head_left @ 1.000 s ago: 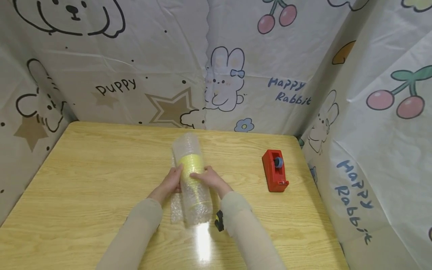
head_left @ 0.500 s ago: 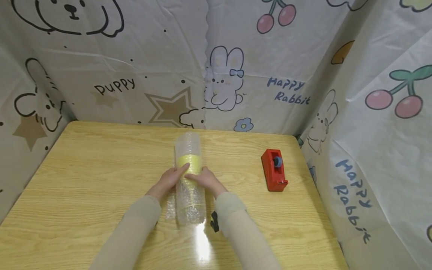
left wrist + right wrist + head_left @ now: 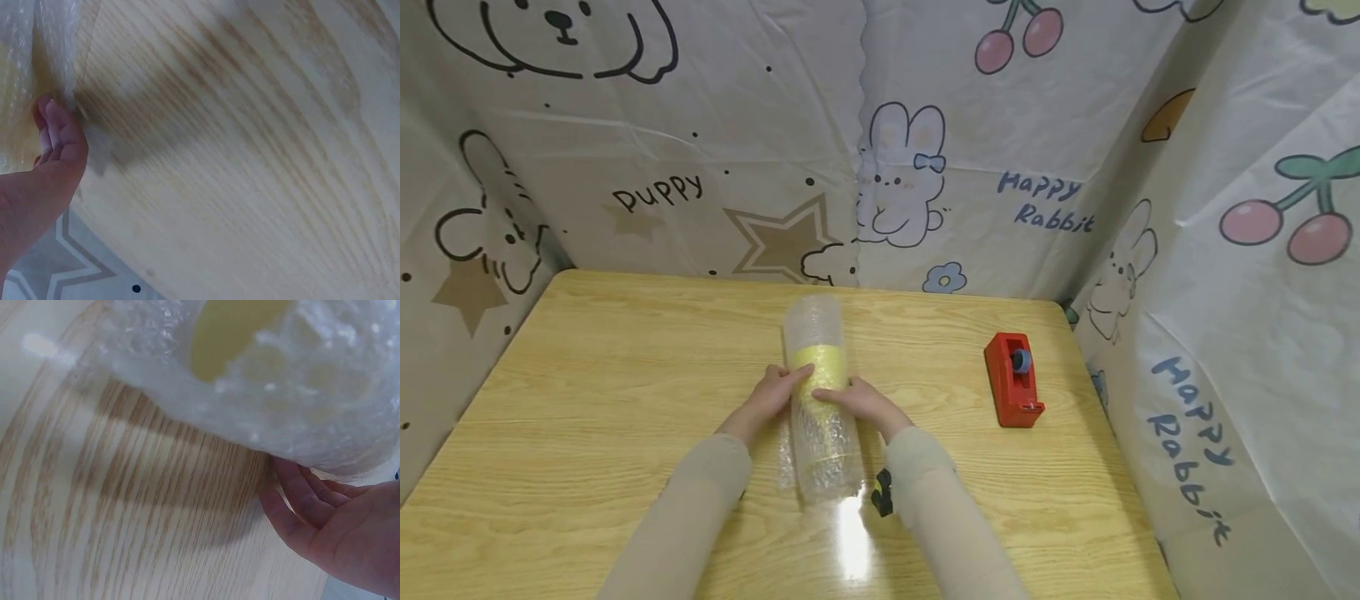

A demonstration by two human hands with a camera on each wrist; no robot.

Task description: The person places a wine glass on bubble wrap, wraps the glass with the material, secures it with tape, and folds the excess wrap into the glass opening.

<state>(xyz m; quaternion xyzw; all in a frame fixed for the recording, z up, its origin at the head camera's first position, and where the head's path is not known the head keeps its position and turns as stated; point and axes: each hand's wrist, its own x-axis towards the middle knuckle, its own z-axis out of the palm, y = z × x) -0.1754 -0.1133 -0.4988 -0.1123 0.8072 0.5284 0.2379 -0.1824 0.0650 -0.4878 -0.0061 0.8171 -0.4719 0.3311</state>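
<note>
A yellow cylinder (image 3: pixel 822 363) lies inside a roll of clear bubble wrap (image 3: pixel 815 318) on the table, its length pointing away from me. My left hand (image 3: pixel 767 395) grips the roll's left side, thumb on top. On the right side, my right hand (image 3: pixel 867 402) holds it, its thumb also across the top. In the left wrist view, the left hand (image 3: pixel 59 159) rests against the wrap's edge with fingers bent. The right wrist view has the right hand's fingers (image 3: pixel 300 487) tucked under the lower side of the wrap. A narrow flap of wrap sticks out at the roll's left.
A red tape dispenser (image 3: pixel 1011 392) with a blue-cored roll stands to the right on the wooden table (image 3: pixel 625 358). A small black and yellow object (image 3: pixel 882 493) lies beside my right sleeve, partly covered. Printed curtains (image 3: pixel 700 125) hang behind and at both sides.
The roll has shifted slightly left and turned a little, and its flap at the left looks narrower. My left thumb has come further over the top, and the right hand has moved slightly left.
</note>
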